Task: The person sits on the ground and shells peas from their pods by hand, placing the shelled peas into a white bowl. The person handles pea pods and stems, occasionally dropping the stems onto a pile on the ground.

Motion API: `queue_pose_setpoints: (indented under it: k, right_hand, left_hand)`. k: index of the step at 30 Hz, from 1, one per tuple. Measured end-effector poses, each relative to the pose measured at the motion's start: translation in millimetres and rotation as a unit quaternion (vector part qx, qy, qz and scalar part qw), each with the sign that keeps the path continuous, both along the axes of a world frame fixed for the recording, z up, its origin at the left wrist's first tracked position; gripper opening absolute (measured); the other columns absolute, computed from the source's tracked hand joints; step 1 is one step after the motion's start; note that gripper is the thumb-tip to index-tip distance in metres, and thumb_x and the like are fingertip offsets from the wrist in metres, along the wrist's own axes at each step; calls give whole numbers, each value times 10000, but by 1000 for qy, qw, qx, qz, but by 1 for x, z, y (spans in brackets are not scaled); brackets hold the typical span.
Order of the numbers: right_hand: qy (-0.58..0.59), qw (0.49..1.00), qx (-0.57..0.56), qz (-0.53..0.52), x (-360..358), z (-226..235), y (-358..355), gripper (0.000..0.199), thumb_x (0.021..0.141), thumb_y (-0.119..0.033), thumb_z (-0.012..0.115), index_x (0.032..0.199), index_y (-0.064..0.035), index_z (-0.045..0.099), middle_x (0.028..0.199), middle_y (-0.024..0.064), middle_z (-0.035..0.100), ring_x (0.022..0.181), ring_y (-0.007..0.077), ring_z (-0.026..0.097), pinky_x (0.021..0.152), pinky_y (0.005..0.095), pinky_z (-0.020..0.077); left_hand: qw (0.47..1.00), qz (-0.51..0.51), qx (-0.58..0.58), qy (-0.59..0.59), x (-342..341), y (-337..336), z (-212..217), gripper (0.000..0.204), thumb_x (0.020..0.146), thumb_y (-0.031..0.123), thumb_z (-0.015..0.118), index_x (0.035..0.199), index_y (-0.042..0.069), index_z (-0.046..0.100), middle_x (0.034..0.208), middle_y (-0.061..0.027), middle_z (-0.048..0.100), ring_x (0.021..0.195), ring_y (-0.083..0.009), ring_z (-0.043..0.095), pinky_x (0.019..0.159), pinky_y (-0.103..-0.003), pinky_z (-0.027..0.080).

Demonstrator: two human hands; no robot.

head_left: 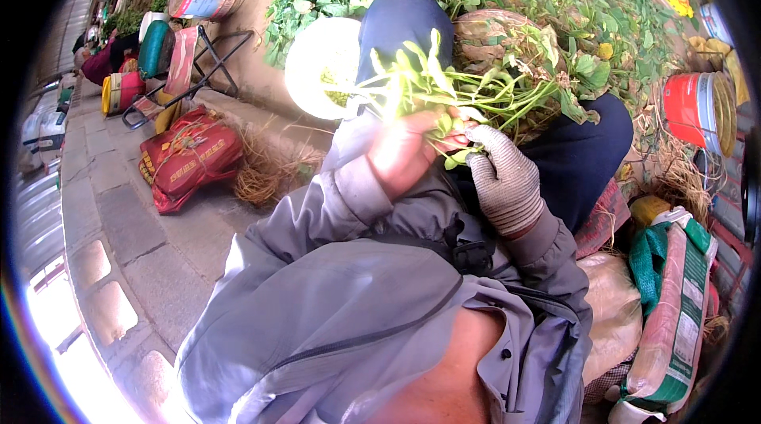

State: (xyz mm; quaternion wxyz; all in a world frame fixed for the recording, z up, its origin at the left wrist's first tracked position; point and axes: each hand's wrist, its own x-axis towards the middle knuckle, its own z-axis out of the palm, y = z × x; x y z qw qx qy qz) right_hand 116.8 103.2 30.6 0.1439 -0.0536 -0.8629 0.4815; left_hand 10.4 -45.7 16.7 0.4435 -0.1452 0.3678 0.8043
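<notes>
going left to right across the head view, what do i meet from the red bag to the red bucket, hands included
red bag → white container → bare left hand → gloved right hand → red bucket

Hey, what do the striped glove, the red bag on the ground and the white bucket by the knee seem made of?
Striped glove: matt knitted yarn, cotton or synthetic, judging by its ribbed bands.
Red bag: probably thin glossy plastic, given its sheen and creases.
White bucket: perhaps smooth plastic, but glare washes out its surface.
</notes>
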Motion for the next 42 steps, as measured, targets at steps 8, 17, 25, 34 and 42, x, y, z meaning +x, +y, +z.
queue_pose_setpoints:
  k: [8, 17, 25, 34, 42]
  right_hand:
    - [5, 1000, 1, -2, -2, 2, 5, 279, 851, -33, 567, 1130, -30, 583, 1023, 181, 652, 932, 345, 657, 800, 377, 535]
    - [-8, 999, -36, -20, -15, 3, 5, 284, 848, -22, 561, 1130, -36, 591, 1043, 187, 646, 962, 356, 646, 833, 386, 523]
    - [3, 999, -29, -26, -22, 7, 9, 285, 851, -36, 571, 1135, -34, 595, 1030, 192, 646, 932, 360, 646, 815, 390, 526]
    - [2, 999, 43, -25, -18, 3, 13, 292, 851, -68, 598, 1142, -46, 589, 998, 191, 649, 878, 363, 654, 767, 396, 534]
    - [7, 998, 51, -38, -15, 19, 21, 194, 865, -124, 639, 1044, -50, 634, 886, 169, 670, 780, 345, 666, 691, 387, 537]
  left_hand:
    - [998, -42, -32, 16, 2, 1, 7, 274, 939, 133, 559, 1165, -19, 526, 1075, -178, 629, 996, -316, 631, 921, -439, 501]
    - [997, -10, -72, 29, 1, 3, 13, 257, 885, 39, 556, 1138, -5, 545, 980, -142, 640, 955, -276, 643, 856, -411, 530]
    - [996, -34, -75, 23, -1, -1, 9, 258, 908, 91, 583, 1147, 6, 538, 1001, -138, 643, 934, -257, 648, 832, -418, 548]
    - [998, -35, -41, 44, -1, -3, 13, 261, 896, 132, 647, 1122, 32, 564, 1034, -104, 635, 997, -237, 625, 860, -418, 533]
    - [999, -26, -21, 27, 0, -5, 9, 224, 876, 107, 669, 1083, 55, 601, 1028, -37, 629, 938, -182, 606, 885, -382, 487]
